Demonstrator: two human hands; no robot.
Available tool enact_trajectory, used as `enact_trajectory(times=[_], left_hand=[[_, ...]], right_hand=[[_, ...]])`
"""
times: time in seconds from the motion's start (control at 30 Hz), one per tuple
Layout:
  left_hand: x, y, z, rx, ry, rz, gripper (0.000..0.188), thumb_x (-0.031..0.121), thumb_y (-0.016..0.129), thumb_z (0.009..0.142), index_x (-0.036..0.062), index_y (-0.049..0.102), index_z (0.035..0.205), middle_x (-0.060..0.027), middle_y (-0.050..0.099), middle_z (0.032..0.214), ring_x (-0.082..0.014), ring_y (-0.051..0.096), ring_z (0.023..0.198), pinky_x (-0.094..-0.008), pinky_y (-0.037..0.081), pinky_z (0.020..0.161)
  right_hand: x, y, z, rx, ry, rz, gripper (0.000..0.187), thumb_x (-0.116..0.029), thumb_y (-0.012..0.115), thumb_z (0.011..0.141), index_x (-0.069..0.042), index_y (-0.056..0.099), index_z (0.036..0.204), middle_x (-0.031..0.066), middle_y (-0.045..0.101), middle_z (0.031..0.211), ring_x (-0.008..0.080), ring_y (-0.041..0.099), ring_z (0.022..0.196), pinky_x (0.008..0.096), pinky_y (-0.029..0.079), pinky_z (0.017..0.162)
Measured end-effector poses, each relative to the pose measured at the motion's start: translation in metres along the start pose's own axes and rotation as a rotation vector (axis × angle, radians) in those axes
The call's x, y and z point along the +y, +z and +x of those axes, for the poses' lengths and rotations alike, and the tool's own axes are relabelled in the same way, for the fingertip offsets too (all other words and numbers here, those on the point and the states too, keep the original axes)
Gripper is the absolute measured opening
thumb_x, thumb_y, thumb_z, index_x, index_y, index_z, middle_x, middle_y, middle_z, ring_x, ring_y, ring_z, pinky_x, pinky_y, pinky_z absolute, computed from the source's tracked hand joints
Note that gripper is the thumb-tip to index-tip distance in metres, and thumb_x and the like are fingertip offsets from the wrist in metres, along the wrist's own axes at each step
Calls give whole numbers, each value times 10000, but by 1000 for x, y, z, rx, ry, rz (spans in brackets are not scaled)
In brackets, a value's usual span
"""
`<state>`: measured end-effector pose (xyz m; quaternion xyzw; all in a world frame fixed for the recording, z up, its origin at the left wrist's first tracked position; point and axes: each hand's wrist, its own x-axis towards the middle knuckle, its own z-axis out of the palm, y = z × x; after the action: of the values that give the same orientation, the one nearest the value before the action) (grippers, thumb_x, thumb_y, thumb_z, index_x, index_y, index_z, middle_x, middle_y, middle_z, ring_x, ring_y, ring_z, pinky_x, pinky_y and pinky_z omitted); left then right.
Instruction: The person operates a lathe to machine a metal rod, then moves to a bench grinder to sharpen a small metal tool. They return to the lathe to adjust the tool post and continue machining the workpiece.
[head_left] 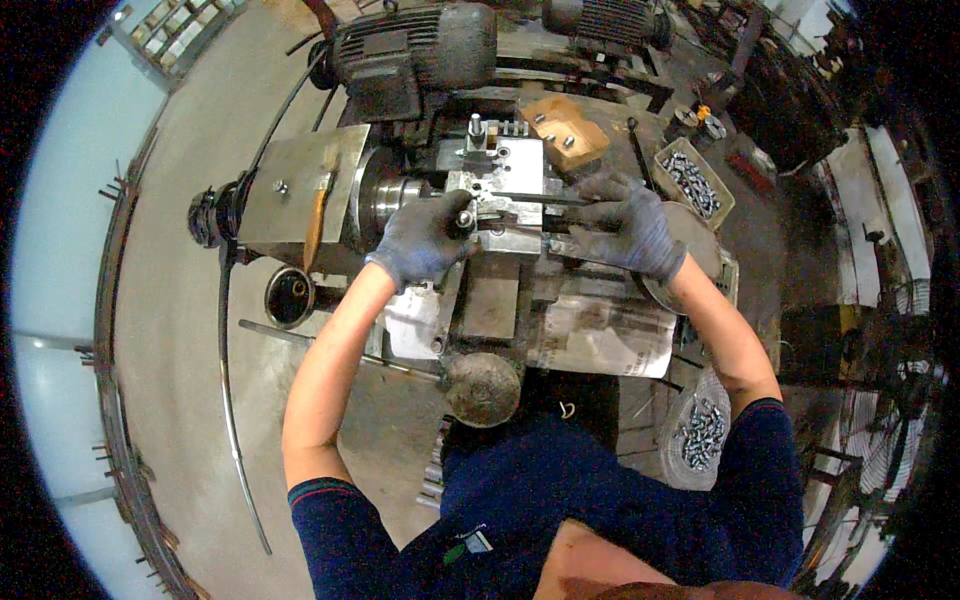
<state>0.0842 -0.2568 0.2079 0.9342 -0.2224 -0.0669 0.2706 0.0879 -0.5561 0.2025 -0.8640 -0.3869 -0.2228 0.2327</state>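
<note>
Both my hands wear dark grey work gloves and are at the metal tool slide (520,165) of a lathe-like machine. My left hand (425,235) is closed beside the round chuck (378,195), with a small rounded metal knob (464,218) at its fingertips. What lies inside its grip is hidden. My right hand (632,225) is at the slide's right end, fingers curled around the end of a thin dark rod (530,197) that runs across the slide. An upright bolt (476,125) stands at the slide's far side.
A wooden-handled brush (317,222) lies on the metal cover (290,190). Below it stands a cup of dark liquid (290,297). Small metal parts fill a tray (690,185) at right and a clear bowl (697,438) nearer me. Brown paper (565,132) and a motor (415,50) are behind.
</note>
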Motion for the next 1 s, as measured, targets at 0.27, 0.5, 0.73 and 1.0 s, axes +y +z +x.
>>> enact_trajectory(times=[0.27, 0.5, 0.73, 1.0], left_hand=[[-7, 7, -1, 61, -3, 53, 548, 343, 683, 691, 100, 529, 1158, -165, 638, 982, -337, 605, 922, -415, 478, 794], [-6, 8, -1, 74, -20, 78, 549, 336, 682, 687, 103, 523, 1158, -160, 640, 980, -337, 605, 923, -413, 479, 794], [-4, 3, -1, 53, -14, 35, 554, 330, 690, 675, 96, 539, 1154, -164, 634, 996, -342, 598, 934, -417, 473, 816], [-2, -1, 5, -31, -33, 43, 599, 314, 717, 686, 47, 530, 1188, -154, 639, 1021, -293, 618, 938, -361, 477, 848]], right_hand=[[-8, 10, 8, -64, 53, 8, 135, -188, 741, 625, -86, 673, 682, 103, 623, 854, 280, 601, 802, 366, 487, 668], [-2, 27, 11, -18, 30, 40, 125, -171, 745, 616, -81, 675, 666, 94, 628, 831, 270, 602, 760, 357, 487, 643], [-10, 42, 19, -29, 56, 44, 125, -168, 747, 619, -78, 677, 669, 82, 622, 835, 252, 595, 738, 352, 487, 638], [-13, 49, 18, -27, 75, 104, 119, -147, 745, 631, -60, 673, 670, 90, 629, 828, 264, 591, 758, 352, 487, 643]])
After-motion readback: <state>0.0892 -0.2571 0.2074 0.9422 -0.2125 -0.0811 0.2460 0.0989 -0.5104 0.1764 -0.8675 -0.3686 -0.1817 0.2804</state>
